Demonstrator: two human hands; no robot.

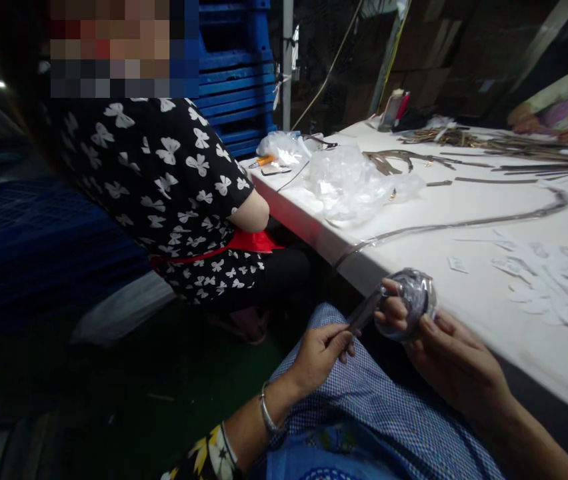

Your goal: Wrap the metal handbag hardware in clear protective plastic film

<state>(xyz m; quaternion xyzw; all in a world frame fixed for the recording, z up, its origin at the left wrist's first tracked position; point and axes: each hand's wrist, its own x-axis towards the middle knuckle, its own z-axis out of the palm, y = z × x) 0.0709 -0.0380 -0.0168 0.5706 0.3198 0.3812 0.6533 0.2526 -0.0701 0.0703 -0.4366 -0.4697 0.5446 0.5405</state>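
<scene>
My right hand (457, 357) grips a coil of dark strap wrapped in shiny clear plastic (421, 300), its fingers passing through the middle of the ring. A straight length of the strap leads from the coil down to my left hand (321, 357), which pinches it between thumb and fingers. Both hands are above my lap, beside the near edge of the white table (464, 293). Across the tabletop runs a long strip in clear plastic (444, 227), bending over the edge near the coil. Whether that strip joins the coil cannot be made out.
Crumpled clear plastic bags (347, 177), paper tags (539, 273) and several brown straps (524, 143) lie on the table. A person in a bow-print top (174, 173) sits close at left. Another person's hand (527, 120) rests at the far right. Blue pallets (237, 80) are stacked behind.
</scene>
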